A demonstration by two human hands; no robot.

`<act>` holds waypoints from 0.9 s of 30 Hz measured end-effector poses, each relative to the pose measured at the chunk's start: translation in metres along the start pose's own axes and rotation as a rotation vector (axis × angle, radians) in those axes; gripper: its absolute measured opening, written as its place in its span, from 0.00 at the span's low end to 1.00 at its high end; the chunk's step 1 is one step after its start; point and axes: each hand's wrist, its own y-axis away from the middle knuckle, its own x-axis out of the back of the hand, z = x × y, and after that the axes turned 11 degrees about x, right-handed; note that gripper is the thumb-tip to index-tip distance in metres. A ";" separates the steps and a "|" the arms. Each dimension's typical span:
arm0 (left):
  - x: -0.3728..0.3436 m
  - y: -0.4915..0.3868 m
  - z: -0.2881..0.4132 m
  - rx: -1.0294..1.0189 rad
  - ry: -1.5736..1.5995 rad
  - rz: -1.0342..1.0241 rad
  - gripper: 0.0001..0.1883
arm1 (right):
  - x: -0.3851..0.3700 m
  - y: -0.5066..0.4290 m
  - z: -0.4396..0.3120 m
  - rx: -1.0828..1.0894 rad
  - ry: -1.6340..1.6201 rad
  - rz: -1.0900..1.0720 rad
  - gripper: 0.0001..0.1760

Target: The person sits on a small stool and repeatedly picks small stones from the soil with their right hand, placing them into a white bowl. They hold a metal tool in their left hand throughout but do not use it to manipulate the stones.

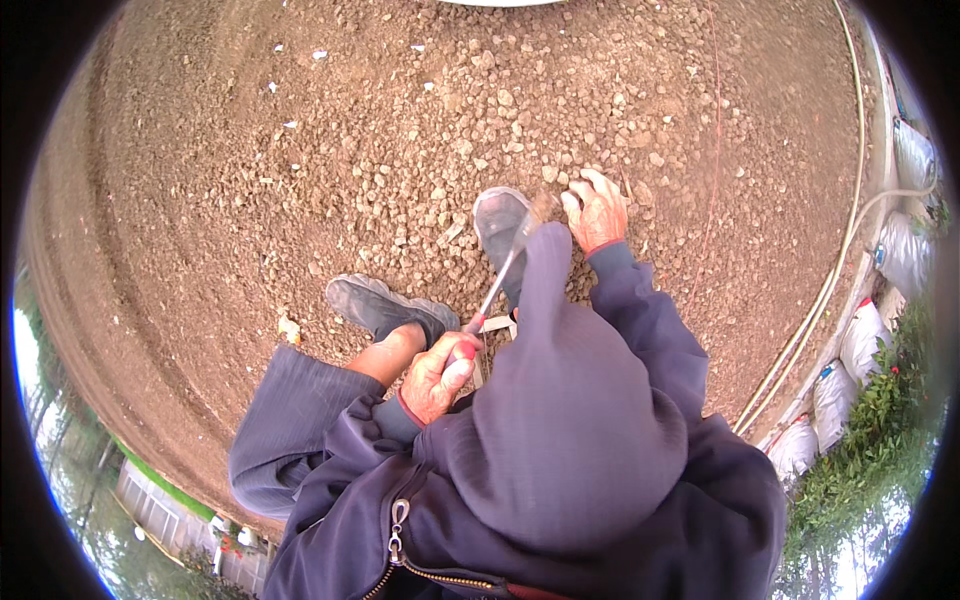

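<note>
My left hand (437, 377) is closed around the red-and-grey handle of a hand tool with a metal shaft (496, 289). The tool's blurred, soil-coloured head (534, 214) lies between the toe of my right shoe (500, 214) and my right hand (598, 210). That right hand is low over the cloddy soil (420, 161), fingers bent; whether anything is in it cannot be told. My left shoe (382, 304) rests on the soil, turned sideways. Pale wooden strips (496, 324) show beside the tool handle, partly hidden by my raised right knee (577, 420).
A thin red string (718, 142) runs over the soil at the right. Beyond it lie pale hoses (806, 319), a border edge, several filled white bags (835, 401) and green shrubs (892, 397). A white curved edge (502, 2) shows at the top.
</note>
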 end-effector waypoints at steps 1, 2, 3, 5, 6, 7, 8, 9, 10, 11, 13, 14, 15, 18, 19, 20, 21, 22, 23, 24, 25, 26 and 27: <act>0.000 0.000 -0.003 -0.069 0.021 0.022 0.16 | 0.004 0.002 -0.001 -0.011 -0.005 -0.048 0.14; 0.003 -0.004 -0.005 -0.124 0.030 0.015 0.16 | 0.009 0.001 -0.002 -0.058 -0.006 -0.145 0.13; 0.002 -0.007 -0.005 -0.049 0.033 0.069 0.15 | 0.012 -0.001 -0.005 -0.119 -0.006 -0.258 0.13; 0.008 -0.018 0.000 -0.043 -0.035 0.084 0.14 | 0.018 -0.010 -0.014 -0.146 -0.161 -0.112 0.15; 0.009 -0.028 0.003 -0.098 -0.025 0.087 0.14 | 0.020 -0.015 -0.020 -0.214 -0.303 -0.103 0.16; 0.007 -0.040 0.007 -0.149 -0.014 0.085 0.14 | 0.022 -0.017 -0.025 -0.287 -0.444 -0.096 0.17; 0.003 -0.051 0.011 -0.199 -0.003 0.076 0.13 | 0.018 -0.020 -0.033 -0.560 -0.973 -0.179 0.22; 0.001 -0.063 0.016 -0.189 -0.012 0.074 0.13 | 0.016 -0.023 -0.038 -0.666 -1.156 -0.285 0.23; -0.001 -0.074 0.020 -0.178 -0.022 0.073 0.13 | 0.013 -0.025 -0.042 -0.716 -1.233 -0.292 0.20; -0.003 -0.085 0.023 -0.185 -0.034 0.081 0.12 | 0.009 -0.025 -0.046 -0.685 -1.386 -0.288 0.17; -0.014 -0.111 0.026 -0.210 0.083 0.075 0.13 | -0.004 -0.033 -0.051 -0.741 -1.498 -0.190 0.14; -0.016 -0.119 0.027 -0.205 0.108 0.077 0.14 | -0.009 -0.034 -0.054 -0.798 -1.531 -0.140 0.12; -0.017 -0.123 0.026 -0.202 0.140 0.078 0.15 | -0.012 -0.033 -0.056 -0.765 -1.603 -0.092 0.12; -0.021 -0.117 0.022 -0.207 0.143 0.066 0.17 | -0.017 -0.021 -0.063 -0.831 -1.674 0.017 0.09; -0.023 -0.111 0.021 -0.208 0.175 0.055 0.17 | -0.016 -0.014 -0.064 -0.858 -1.655 -0.003 0.09; -0.025 -0.105 0.021 -0.173 0.230 0.020 0.17 | -0.015 -0.008 -0.064 -0.869 -1.650 -0.029 0.09; -0.028 -0.099 0.022 -0.160 0.226 0.017 0.17 | -0.015 -0.003 -0.065 -0.876 -1.652 -0.055 0.09; -0.031 -0.094 0.024 -0.166 0.211 0.013 0.17 | -0.014 0.001 -0.066 -0.931 -1.711 -0.031 0.09; -0.034 -0.091 0.028 -0.171 0.196 0.008 0.17 | -0.015 0.002 -0.066 -0.939 -1.709 -0.015 0.10; -0.037 -0.091 0.034 -0.100 0.286 -0.052 0.15 | -0.014 0.003 -0.066 -0.953 -1.706 0.003 0.10; -0.040 -0.091 0.041 -0.065 0.318 -0.036 0.15 | -0.013 0.002 -0.066 -1.019 -1.674 0.018 0.10; -0.044 -0.092 0.050 -0.035 0.348 -0.020 0.14 | -0.010 0.000 -0.066 -0.862 -1.506 0.007 0.10; -0.046 -0.093 0.060 0.004 0.399 -0.012 0.14 | -0.006 -0.002 -0.065 -0.694 -1.487 0.039 0.10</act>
